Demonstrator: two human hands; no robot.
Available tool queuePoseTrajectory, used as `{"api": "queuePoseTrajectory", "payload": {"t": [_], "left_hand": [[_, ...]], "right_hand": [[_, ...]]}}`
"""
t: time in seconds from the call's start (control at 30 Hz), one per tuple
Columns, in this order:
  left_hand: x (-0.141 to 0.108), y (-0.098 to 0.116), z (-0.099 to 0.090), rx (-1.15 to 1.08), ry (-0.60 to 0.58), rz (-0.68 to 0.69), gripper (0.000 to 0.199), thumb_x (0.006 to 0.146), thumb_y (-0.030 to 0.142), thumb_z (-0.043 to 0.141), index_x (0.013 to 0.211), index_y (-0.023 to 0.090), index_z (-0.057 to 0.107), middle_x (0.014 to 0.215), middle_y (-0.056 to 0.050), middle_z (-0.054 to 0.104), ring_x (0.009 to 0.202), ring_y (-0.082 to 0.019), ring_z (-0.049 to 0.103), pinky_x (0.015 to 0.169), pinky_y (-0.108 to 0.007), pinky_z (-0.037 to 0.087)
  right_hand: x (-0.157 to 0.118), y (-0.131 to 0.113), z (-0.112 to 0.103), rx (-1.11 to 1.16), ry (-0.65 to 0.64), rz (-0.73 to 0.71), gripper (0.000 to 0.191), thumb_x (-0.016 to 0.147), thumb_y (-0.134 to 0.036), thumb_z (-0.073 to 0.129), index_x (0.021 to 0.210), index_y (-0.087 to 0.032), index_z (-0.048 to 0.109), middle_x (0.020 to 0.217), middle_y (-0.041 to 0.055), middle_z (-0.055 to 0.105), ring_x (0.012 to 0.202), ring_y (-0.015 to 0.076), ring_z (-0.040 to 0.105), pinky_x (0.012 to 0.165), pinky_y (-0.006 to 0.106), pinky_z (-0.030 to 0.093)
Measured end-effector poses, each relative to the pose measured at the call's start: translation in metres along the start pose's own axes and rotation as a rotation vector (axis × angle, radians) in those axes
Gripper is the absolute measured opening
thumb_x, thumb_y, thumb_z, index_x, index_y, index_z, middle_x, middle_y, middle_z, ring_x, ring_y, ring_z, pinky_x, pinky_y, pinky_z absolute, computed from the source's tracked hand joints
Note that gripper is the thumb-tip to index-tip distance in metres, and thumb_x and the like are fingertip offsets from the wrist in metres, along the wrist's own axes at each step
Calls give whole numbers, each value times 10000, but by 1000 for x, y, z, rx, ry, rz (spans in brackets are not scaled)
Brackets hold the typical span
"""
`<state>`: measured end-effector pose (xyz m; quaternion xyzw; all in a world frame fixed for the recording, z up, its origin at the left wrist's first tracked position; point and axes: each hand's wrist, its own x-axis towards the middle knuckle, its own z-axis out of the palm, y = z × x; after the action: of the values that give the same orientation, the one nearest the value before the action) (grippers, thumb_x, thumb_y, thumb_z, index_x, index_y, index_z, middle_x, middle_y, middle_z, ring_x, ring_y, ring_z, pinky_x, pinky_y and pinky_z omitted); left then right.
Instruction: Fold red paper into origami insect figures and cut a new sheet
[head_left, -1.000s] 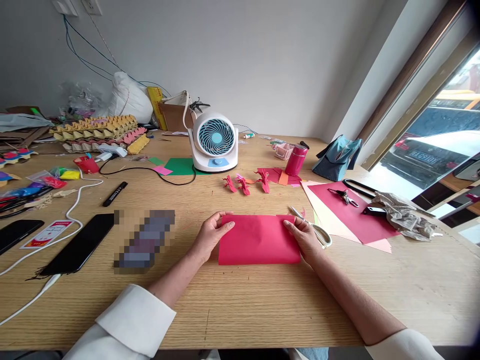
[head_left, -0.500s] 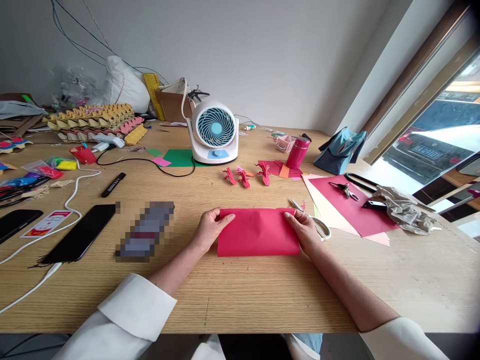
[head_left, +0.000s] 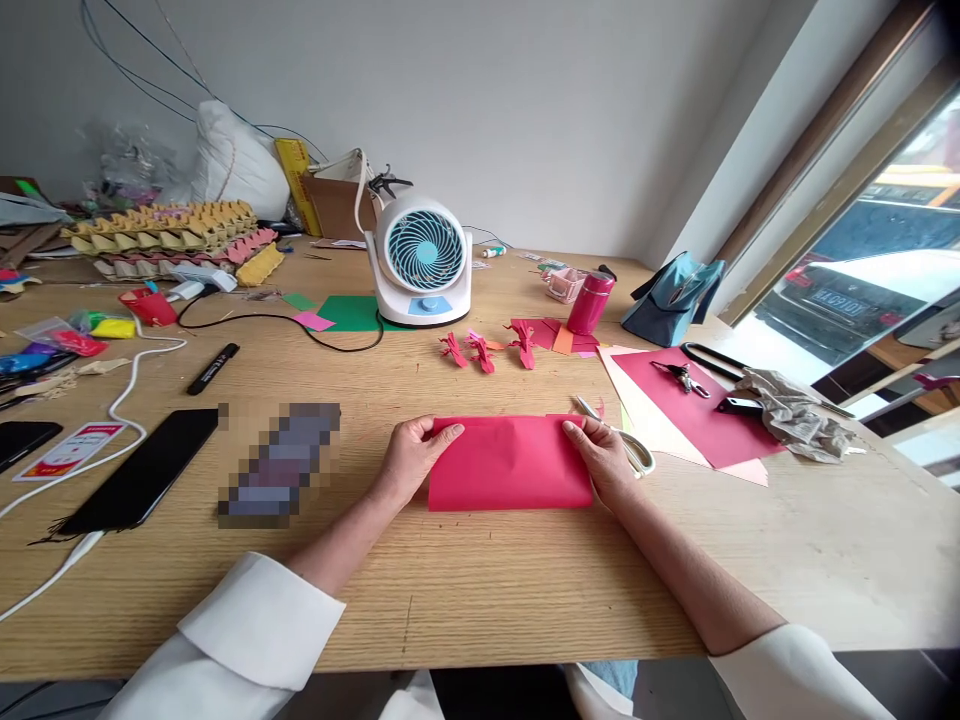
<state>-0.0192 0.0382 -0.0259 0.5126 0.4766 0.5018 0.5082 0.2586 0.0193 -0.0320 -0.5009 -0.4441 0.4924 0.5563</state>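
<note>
A folded sheet of red paper (head_left: 510, 470) lies in front of me, its fold towards the table's front edge. My left hand (head_left: 411, 455) pinches its far left corner, thumb on top. At the far right corner my right hand (head_left: 604, 455) grips it the same way, with the fingers partly hidden beneath. The sheet bulges slightly in the middle. Just beyond my right hand lies a pair of scissors (head_left: 641, 455), partly covered by that hand. Several small red paper cut-outs (head_left: 523, 345) stand beyond the sheet.
A white fan (head_left: 424, 265) stands at the back, with a pink bottle (head_left: 591, 303) and a blue bag (head_left: 671, 300) to its right. Red card (head_left: 716, 425) and crumpled paper (head_left: 799, 415) lie at right. On the left are a black phone (head_left: 142, 470), a white cable (head_left: 124, 395) and egg trays (head_left: 165, 235).
The whole scene has shifted slightly left in the view. Both hands keep their hold on the red paper, which stays in nearly the same place on the table.
</note>
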Motion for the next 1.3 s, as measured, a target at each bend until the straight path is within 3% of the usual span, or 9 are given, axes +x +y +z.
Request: {"api": "queuePoseTrajectory", "payload": {"t": [0.43,0.67,0.93,1.13,1.3], "left_hand": [[3,-3,-7,148,29,81,445,697,569,773,780,132,753,678,-56,731,595,-167,607,549,-252,461],[5,-5,-9,208,25,137,415,725,556,749,744,142,728,634,-32,691,571,-151,569,531,-239,431],[2,4,-9,305,25,280,321,789,465,703,694,163,650,594,21,572,567,-115,483,539,-217,391],[-2,13,-7,378,26,460,240,824,374,674,700,170,642,635,27,513,623,-114,458,608,-223,390],[-4,17,-4,402,2,481,228,833,353,664,693,176,630,635,28,507,621,-116,456,610,-227,378]], "right_hand": [[-2,-2,1,-55,-7,-37,426,710,-589,773,672,-198,609,598,-25,539,519,108,389,513,261,296],[-3,-6,4,-36,0,-39,422,676,-594,793,685,-204,632,637,-2,596,558,135,454,543,281,350],[-3,-9,4,9,-27,-129,343,686,-554,803,794,-256,671,799,5,667,740,192,569,729,344,474],[-4,-7,1,1,-92,-155,274,726,-498,804,787,-251,702,814,10,654,746,172,554,677,312,455],[-7,-12,2,-14,-137,-123,273,709,-497,813,770,-244,729,827,20,658,755,175,564,655,304,450]]}}
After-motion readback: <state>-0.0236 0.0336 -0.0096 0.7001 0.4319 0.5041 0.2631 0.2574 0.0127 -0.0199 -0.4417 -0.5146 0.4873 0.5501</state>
